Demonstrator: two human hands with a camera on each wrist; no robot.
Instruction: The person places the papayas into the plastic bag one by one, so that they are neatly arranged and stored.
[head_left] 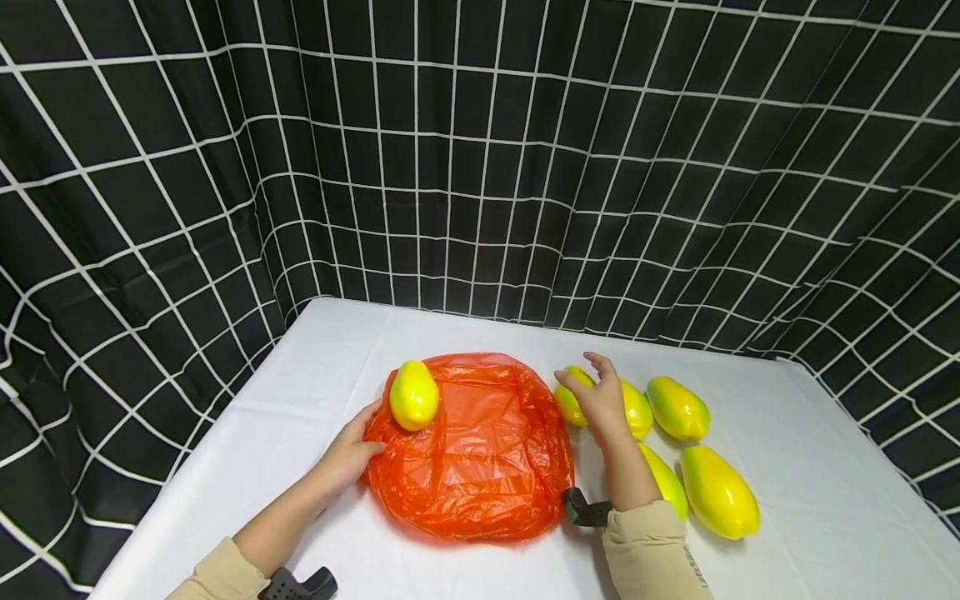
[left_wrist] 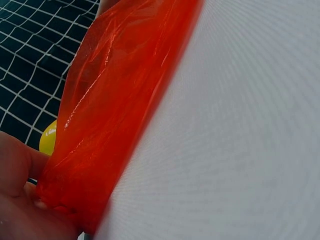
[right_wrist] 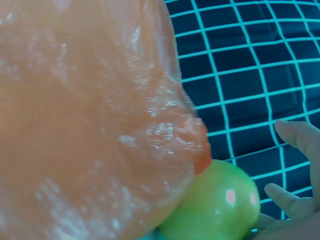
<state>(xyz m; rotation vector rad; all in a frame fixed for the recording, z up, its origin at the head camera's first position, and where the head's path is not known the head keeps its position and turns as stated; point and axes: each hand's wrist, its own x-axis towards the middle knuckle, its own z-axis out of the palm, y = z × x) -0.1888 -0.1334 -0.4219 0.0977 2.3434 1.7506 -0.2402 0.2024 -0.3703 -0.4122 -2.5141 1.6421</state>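
Nearby, fruits cluster; right hand partly hides one.

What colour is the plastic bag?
The plastic bag is bright orange-red; it shows best in the head view.

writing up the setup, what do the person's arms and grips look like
Left grip and right grip are bare; left sleeve and right sleeve are tan, the latter lettered. The left wrist device is black and dotted, the right wrist device black and greenish.

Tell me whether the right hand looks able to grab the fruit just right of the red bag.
Probably yes: the right hand is open beside that fruit, and nothing visible stands between them.
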